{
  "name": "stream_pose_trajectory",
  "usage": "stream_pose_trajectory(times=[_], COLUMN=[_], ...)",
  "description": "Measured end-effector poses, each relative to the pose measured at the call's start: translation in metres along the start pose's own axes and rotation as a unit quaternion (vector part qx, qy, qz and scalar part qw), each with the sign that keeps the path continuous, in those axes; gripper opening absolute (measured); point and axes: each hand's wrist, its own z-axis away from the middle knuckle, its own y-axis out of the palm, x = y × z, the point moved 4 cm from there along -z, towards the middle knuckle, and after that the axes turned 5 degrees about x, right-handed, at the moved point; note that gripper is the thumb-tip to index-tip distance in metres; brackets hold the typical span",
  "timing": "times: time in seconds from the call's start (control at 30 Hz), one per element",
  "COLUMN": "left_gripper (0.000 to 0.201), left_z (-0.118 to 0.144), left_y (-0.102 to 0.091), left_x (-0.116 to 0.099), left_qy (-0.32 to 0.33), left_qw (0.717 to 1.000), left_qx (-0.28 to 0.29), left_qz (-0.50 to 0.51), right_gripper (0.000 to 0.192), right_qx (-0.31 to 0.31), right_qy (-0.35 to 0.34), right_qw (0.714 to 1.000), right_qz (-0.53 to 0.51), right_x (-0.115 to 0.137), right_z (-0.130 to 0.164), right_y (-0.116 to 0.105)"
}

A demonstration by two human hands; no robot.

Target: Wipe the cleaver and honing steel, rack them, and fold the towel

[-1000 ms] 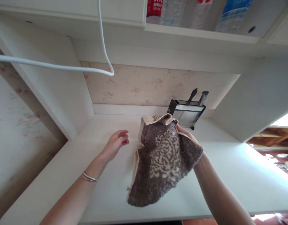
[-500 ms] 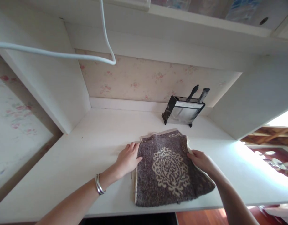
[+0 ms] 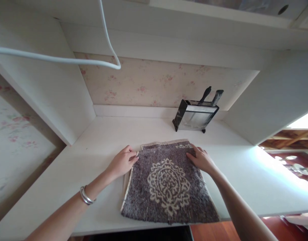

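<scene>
A grey-brown towel (image 3: 166, 184) with a cream ornament in its middle lies folded flat on the white counter (image 3: 98, 140). My left hand (image 3: 122, 161) pinches the towel's far left corner between thumb and fingers. My right hand (image 3: 201, 159) rests palm down on the towel's far right part, fingers spread. The near edge of the towel reaches the counter's front edge.
A dark knife block (image 3: 195, 117) with two handles stands against the floral back wall. A white cable (image 3: 68, 60) hangs across the upper left. White side panels close in the counter on both sides, and a shelf runs overhead.
The towel went from hanging in my right hand to lying flat on the counter. Both hands have since slid to its far corners, and it now lies more squared and spread out.
</scene>
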Motion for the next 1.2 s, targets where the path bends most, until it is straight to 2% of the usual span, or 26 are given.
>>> stream_pose_trajectory(times=[0.1, 0.17, 0.27, 0.33, 0.4, 0.43, 0.5, 0.57, 0.6, 0.67, 0.7, 0.77, 0.83, 0.87, 0.93, 1.0, 1.07, 1.13, 1.2], left_gripper=[0.026, 0.025, 0.023, 0.02, 0.016, 0.015, 0.019, 0.02, 0.02, 0.026, 0.023, 0.008, 0.001, 0.004, 0.012, 0.022, 0.024, 0.024, 0.03], left_z=[-0.014, -0.03, -0.062, -0.081, -0.09, -0.09, -0.08, -0.057, -0.042, -0.01, 0.005, 0.033, 0.057, 0.067, 0.084, 0.094, 0.097, 0.091, 0.08], left_y=[-0.016, -0.03, -0.067, -0.105, -0.15, -0.171, -0.205, -0.225, -0.228, -0.219, -0.207, -0.169, -0.125, -0.104, -0.072, -0.049, -0.034, -0.025, -0.018], left_x=[0.0, 0.006, 0.015, 0.015, 0.006, -0.002, -0.02, -0.033, -0.037, -0.04, -0.039, -0.035, -0.03, -0.029, -0.031, -0.037, -0.04, -0.037, -0.031], left_qy=[0.005, -0.008, -0.022, 0.006, 0.064, 0.089, 0.125, 0.148, 0.161, 0.188, 0.191, 0.157, 0.088, 0.057, 0.027, 0.033, 0.021, -0.022, -0.055], left_qw=[0.995, 0.977, 0.915, 0.866, 0.833, 0.829, 0.837, 0.843, 0.845, 0.859, 0.876, 0.911, 0.922, 0.918, 0.914, 0.903, 0.908, 0.935, 0.964], left_qx=[-0.038, -0.025, -0.048, -0.124, -0.206, -0.229, -0.253, -0.269, -0.262, -0.206, -0.149, 0.011, 0.163, 0.227, 0.311, 0.366, 0.36, 0.284, 0.182], left_qz=[0.091, 0.211, 0.401, 0.485, 0.51, 0.503, 0.468, 0.442, 0.437, 0.429, 0.418, 0.381, 0.339, 0.319, 0.26, 0.221, 0.214, 0.213, 0.186], right_gripper=[0.032, 0.026, 0.025, 0.028, 0.03, 0.031, 0.031, 0.031, 0.031, 0.031, 0.032, 0.033, 0.03, 0.028, 0.025, 0.029, 0.038, 0.044, 0.05], right_qx=[0.024, -0.007, -0.075, -0.129, -0.206, -0.246, -0.303, -0.322, -0.318, -0.26, -0.192, 0.025, 0.235, 0.312, 0.402, 0.451, 0.457, 0.399, 0.3], right_qy=[-0.068, -0.092, -0.147, -0.151, -0.152, -0.164, -0.206, -0.244, -0.256, -0.262, -0.26, -0.245, -0.22, -0.209, -0.198, -0.197, -0.196, -0.183, -0.153], right_qw=[0.995, 0.993, 0.984, 0.98, 0.966, 0.952, 0.92, 0.893, 0.885, 0.897, 0.917, 0.95, 0.935, 0.917, 0.883, 0.857, 0.852, 0.888, 0.938], right_qz=[0.064, 0.079, 0.061, 0.017, -0.039, -0.072, -0.138, -0.2, -0.225, -0.244, -0.234, -0.194, -0.15, -0.136, -0.138, -0.154, -0.161, -0.14, -0.086], right_x=[0.026, 0.045, 0.079, 0.098, 0.115, 0.123, 0.134, 0.136, 0.133, 0.121, 0.114, 0.1, 0.089, 0.086, 0.084, 0.083, 0.077, 0.062, 0.041], right_z=[-0.023, -0.037, -0.058, -0.072, -0.079, -0.079, -0.067, -0.046, -0.033, -0.009, 0.001, 0.019, 0.039, 0.048, 0.063, 0.073, 0.075, 0.069, 0.059], right_y=[0.003, -0.007, -0.039, -0.071, -0.109, -0.127, -0.159, -0.18, -0.186, -0.186, -0.18, -0.153, -0.12, -0.105, -0.081, -0.063, -0.05, -0.042, -0.037])
